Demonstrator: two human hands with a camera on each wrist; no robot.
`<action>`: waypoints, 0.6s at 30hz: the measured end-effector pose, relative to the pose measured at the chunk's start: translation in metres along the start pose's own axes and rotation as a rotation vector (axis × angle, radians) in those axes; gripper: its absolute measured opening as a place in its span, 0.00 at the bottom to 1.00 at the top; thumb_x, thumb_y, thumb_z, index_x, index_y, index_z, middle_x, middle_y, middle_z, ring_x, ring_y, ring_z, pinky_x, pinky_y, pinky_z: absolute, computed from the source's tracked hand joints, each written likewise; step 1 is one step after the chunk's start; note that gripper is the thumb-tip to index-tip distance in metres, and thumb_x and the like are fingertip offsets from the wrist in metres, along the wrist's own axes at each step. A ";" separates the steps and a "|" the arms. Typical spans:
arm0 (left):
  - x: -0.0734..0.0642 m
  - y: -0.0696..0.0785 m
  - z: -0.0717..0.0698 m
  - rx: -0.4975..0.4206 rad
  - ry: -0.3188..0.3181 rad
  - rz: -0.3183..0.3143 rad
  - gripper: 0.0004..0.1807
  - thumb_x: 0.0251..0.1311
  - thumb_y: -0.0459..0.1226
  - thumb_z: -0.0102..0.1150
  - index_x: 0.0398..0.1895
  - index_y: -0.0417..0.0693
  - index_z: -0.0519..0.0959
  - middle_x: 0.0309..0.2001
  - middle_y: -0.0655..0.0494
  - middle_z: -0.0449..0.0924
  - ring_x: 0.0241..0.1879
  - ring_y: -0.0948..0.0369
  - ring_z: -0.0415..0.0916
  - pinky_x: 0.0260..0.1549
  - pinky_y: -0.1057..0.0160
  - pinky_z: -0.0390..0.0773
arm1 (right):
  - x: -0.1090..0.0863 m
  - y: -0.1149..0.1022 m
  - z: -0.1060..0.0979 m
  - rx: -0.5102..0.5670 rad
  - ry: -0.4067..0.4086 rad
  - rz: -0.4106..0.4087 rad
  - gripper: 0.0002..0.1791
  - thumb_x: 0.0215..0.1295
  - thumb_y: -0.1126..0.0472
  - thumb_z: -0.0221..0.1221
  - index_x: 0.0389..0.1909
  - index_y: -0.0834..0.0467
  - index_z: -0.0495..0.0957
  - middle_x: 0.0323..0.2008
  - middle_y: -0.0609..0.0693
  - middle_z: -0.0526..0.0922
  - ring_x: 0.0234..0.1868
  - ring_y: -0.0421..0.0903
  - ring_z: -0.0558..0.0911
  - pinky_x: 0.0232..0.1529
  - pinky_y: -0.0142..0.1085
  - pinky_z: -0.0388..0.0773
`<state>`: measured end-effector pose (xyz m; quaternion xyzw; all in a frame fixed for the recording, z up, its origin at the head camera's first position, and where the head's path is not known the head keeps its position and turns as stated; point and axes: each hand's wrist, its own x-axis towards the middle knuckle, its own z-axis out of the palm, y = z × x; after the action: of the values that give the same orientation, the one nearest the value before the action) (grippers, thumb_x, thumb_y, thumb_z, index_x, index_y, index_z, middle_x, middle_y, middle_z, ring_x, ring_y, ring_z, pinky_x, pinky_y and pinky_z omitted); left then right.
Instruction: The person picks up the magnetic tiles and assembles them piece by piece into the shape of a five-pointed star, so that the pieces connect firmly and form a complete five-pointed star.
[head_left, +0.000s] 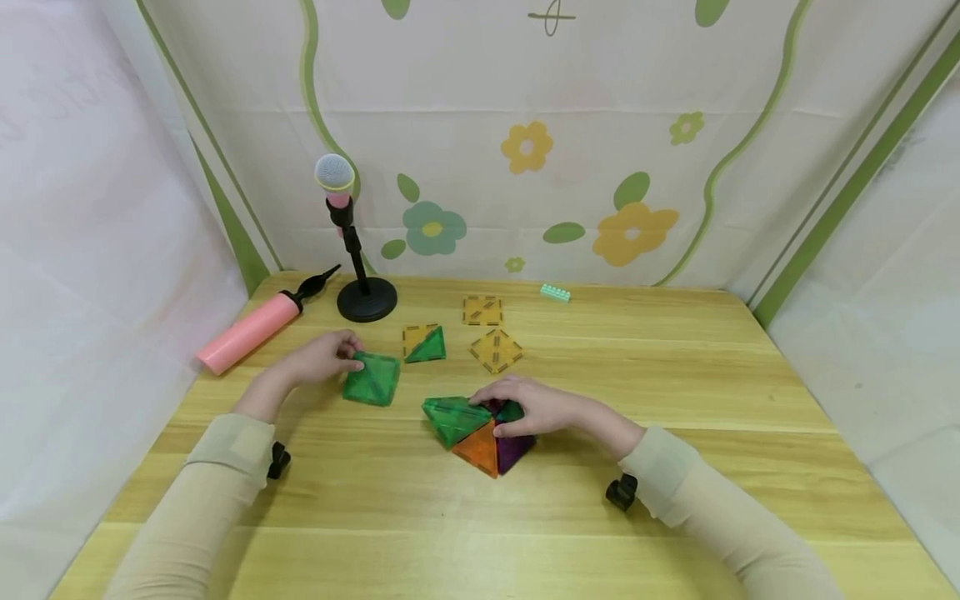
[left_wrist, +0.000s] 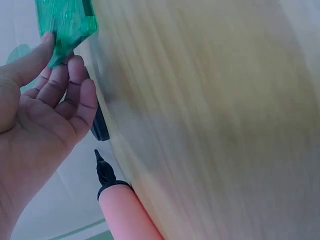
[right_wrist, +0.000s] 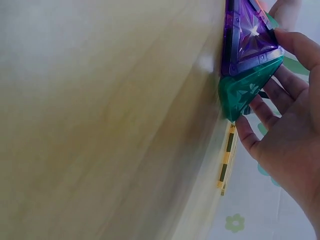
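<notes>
My left hand (head_left: pixel 321 358) pinches a green translucent magnetic tile piece (head_left: pixel 372 380) by its upper left corner; in the left wrist view the thumb lies on the green piece (left_wrist: pixel 65 27). To its right, my right hand (head_left: pixel 542 406) grips a magnetic-tile shape from above, its fingers on the far side. An orange triangle (head_left: pixel 478 450), a purple triangle (head_left: pixel 513 448) and a green part (head_left: pixel 452 419) show in that shape. The right wrist view has the purple triangle (right_wrist: pixel 250 35) and a dark green triangle (right_wrist: pixel 245 92) joined edge to edge at the fingers. My palm hides part of the shape.
Behind the hands lie yellow tiles (head_left: pixel 482 310), one diamond-turned (head_left: pixel 496 351), and a yellow tile with a green triangle (head_left: pixel 427 344). A microphone on a stand (head_left: pixel 363 298), a pink hand pump (head_left: pixel 251 332) and a mint toy brick (head_left: pixel 555 292) stand or lie farther back.
</notes>
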<state>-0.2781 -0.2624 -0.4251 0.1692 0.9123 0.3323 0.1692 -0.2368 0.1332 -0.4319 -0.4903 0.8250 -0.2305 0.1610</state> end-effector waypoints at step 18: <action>0.011 0.029 -0.010 -0.069 0.150 0.101 0.09 0.67 0.34 0.52 0.45 0.39 0.73 0.38 0.45 0.75 0.37 0.54 0.71 0.35 0.60 0.71 | -0.001 0.000 -0.012 0.157 0.040 0.087 0.24 0.70 0.49 0.52 0.64 0.53 0.69 0.62 0.47 0.71 0.63 0.47 0.69 0.59 0.46 0.70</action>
<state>-0.2862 -0.2428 -0.4009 0.1838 0.9008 0.3833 0.0889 -0.2420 0.1372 -0.4215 -0.4350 0.8280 -0.2969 0.1923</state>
